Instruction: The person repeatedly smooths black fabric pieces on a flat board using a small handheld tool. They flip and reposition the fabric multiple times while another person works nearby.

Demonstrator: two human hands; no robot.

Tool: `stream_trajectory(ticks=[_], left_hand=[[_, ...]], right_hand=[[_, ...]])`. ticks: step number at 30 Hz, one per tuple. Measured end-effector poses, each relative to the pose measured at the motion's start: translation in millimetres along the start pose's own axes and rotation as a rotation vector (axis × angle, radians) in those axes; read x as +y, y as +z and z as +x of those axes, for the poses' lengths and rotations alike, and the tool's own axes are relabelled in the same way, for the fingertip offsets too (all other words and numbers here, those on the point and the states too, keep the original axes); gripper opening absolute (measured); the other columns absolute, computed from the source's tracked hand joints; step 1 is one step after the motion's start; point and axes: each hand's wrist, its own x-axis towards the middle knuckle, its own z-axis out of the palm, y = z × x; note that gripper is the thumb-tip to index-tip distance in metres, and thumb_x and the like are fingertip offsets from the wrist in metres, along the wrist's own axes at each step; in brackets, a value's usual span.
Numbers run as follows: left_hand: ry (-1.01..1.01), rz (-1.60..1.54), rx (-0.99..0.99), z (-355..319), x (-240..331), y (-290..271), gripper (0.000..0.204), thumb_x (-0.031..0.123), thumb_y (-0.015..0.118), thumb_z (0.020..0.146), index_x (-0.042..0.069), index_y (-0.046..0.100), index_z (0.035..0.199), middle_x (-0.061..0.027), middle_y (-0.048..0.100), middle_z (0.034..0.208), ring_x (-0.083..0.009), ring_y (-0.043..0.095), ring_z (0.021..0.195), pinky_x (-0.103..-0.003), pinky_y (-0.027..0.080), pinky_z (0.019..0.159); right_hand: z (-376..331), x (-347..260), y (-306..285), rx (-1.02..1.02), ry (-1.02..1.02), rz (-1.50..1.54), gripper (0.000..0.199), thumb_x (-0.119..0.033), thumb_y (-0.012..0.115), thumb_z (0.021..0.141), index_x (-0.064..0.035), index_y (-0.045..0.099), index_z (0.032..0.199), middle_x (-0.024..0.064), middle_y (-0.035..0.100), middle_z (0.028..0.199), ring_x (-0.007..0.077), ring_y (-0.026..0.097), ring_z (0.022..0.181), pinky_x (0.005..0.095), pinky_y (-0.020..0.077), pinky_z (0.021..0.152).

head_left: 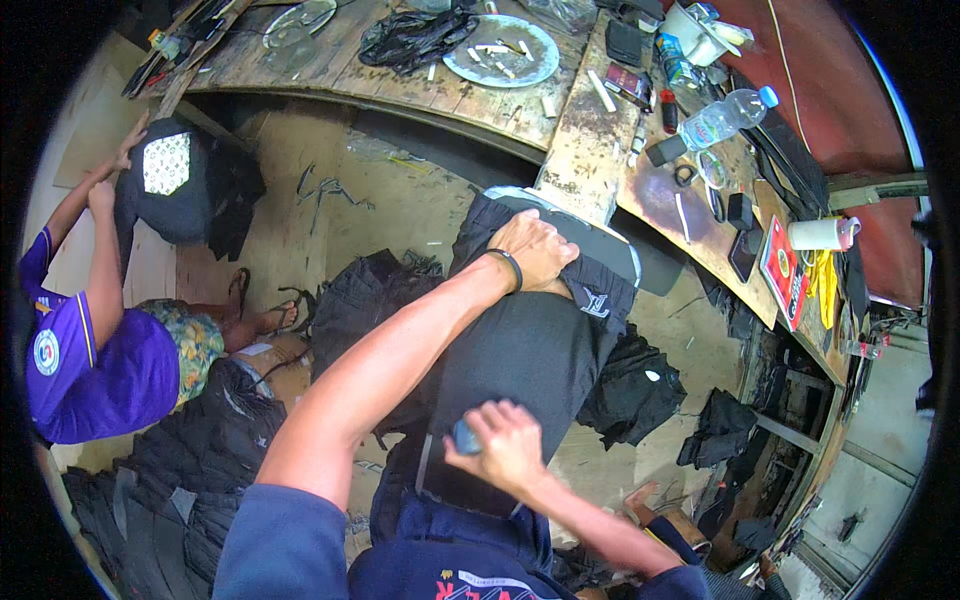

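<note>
A black garment (pixel 520 350), seemingly trousers, is stretched along a board (pixel 625 250) with a pale rounded rim that juts out past the cloth at the far end. My left hand (pixel 535 248), a dark band at its wrist, is closed on the bunched fabric near that end, beside a small white emblem (pixel 596 303). Nearer to me, my right hand (pixel 500 448) is closed around a small bluish, rounded object (pixel 466 437) against the lower part of the garment. Motion blurs this hand, and I cannot make out the object's kind.
At left, a person in a purple shirt (pixel 120 350) handles another black garment (pixel 185 215). Dark garments (pixel 190 480) lie heaped on the floor. The wooden bench (pixel 400 95) beyond carries a plate (pixel 500 50) of cigarette butts, a water bottle (pixel 725 118) and a thread cone (pixel 820 235).
</note>
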Motion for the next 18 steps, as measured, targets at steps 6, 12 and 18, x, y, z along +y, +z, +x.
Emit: stream_trajectory(ticks=[6,12,18], left_hand=[[-0.006,0.016,-0.042,2,6,-12,0.046,0.063,0.079,0.083,0.018,0.081,0.097,-0.0122,0.082,0.092,-0.0307,0.081,0.093,-0.046,0.055,0.084],[0.005,0.047,-0.055,1,2,-15,0.055,0.069,0.078,0.081,0.019,0.082,0.101,-0.0118,0.083,0.098,-0.0308,0.080,0.098,-0.047,0.056,0.087],[-0.088,0.022,-0.071,2,19,-28,0.060,0.068,0.084,0.074,0.018,0.078,0.108,-0.0100,0.081,0.105,-0.0297,0.077,0.107,-0.047,0.054,0.092]], right_hand=[[13,15,-10,0.347,0.197,-0.282,0.038,-0.031,0.091,0.074,-0.0073,0.068,0.093,0.0112,0.064,0.089,0.0324,0.063,0.081,0.0462,0.0512,0.071],[-8,8,-16,0.264,0.111,-0.157,0.035,-0.034,0.091,0.074,-0.0103,0.066,0.080,0.0103,0.061,0.079,0.0313,0.064,0.074,0.0464,0.0533,0.068],[-27,-13,-14,0.184,0.268,-0.167,0.033,-0.034,0.090,0.075,-0.0095,0.071,0.086,0.0102,0.064,0.081,0.0327,0.065,0.077,0.0450,0.0555,0.071]])
